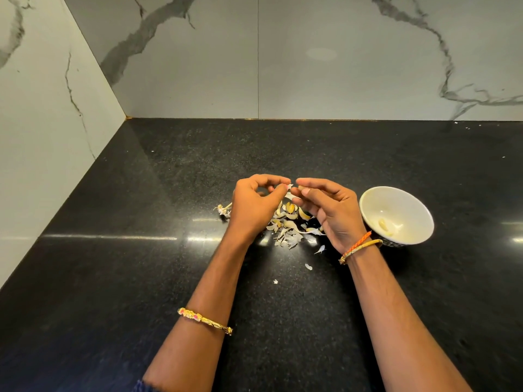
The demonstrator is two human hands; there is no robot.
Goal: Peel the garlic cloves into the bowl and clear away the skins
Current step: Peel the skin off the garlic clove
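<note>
We've got our left hand [254, 206] and right hand [328, 210] raised fingertip to fingertip, both pinching a small garlic clove [289, 187] above the pile of skins [288, 224] on the black counter [141, 264], white bowl [418, 210] just right.

Garlic clove [289, 187] between hands' fingertips: mostly hidden, too small to tell peeled or not | skins [285, 222] left of bowl [370, 199]: partly covered by left hand [254, 210] | bowl near rim: behind right hand's [331, 210] wrist | forearms: cut off at bottom edge
</note>
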